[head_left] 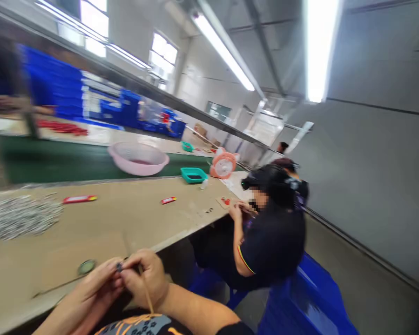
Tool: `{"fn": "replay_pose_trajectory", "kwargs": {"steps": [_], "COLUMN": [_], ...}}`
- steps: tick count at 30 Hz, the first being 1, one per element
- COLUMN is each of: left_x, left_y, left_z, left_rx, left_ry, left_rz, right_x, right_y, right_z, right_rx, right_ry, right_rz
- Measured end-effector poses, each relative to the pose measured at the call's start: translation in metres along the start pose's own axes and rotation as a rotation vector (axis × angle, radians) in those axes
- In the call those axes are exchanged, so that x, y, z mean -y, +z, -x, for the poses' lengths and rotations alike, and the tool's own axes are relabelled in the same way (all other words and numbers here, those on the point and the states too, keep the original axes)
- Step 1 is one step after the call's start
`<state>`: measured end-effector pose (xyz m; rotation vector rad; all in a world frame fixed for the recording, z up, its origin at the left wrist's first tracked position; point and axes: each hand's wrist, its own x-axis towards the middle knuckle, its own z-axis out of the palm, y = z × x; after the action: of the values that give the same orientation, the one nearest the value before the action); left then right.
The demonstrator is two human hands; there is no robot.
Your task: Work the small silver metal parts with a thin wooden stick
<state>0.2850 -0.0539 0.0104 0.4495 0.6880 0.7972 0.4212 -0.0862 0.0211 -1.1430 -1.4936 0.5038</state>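
My left hand (99, 284) is closed, its fingertips pinching a small dark piece (119, 266) just past the table's front edge. My right hand (145, 274) meets it there, thumb and finger pressed close to the same piece. A thin wooden stick (147, 294) passes through the right hand's grip and slants down toward my lap. The dark piece is too small and blurred to name further. On a brown cardboard sheet (63, 260) beside my left hand sits a small round dish (87, 266) with a greenish inside.
A heap of thin pale pieces (21, 214) covers the table's left. Two red tubes or packets (79, 199) lie farther back. Behind stand a pink basin (138, 158), a teal tray (194, 175) and an orange fan (224, 164). A co-worker (272, 228) sits close on the right.
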Motion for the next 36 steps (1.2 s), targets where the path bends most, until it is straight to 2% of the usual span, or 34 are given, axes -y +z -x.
{"fn": "replay_pose_trajectory", "kwargs": {"steps": [2,5,10,19,32,36], "left_x": [-0.001,-0.004,-0.007,-0.02,-0.025,-0.026], "left_y": [0.005,0.004,-0.007,-0.02,-0.023,-0.023], "left_z": [0.007,0.008,0.009,0.017,0.018,0.014], "left_rx": [0.112,0.163,0.13,0.124,0.095,0.095], "left_ry": [0.029,0.059,0.129,0.158,0.158,0.129], "left_rz": [0.051,0.13,0.181,0.22,0.189,0.206], "right_x": [-0.003,-0.013,-0.022,-0.02,-0.015,-0.017], "right_y": [0.002,0.006,0.017,0.034,0.039,0.038], "right_z": [0.002,0.0,-0.003,-0.014,-0.016,-0.015], "right_rx": [0.009,0.105,0.243,0.345,0.365,0.334], "right_ry": [-0.004,0.029,0.012,0.018,0.051,0.058], "right_rz": [-0.045,-0.112,-0.175,-0.195,-0.248,-0.209]}}
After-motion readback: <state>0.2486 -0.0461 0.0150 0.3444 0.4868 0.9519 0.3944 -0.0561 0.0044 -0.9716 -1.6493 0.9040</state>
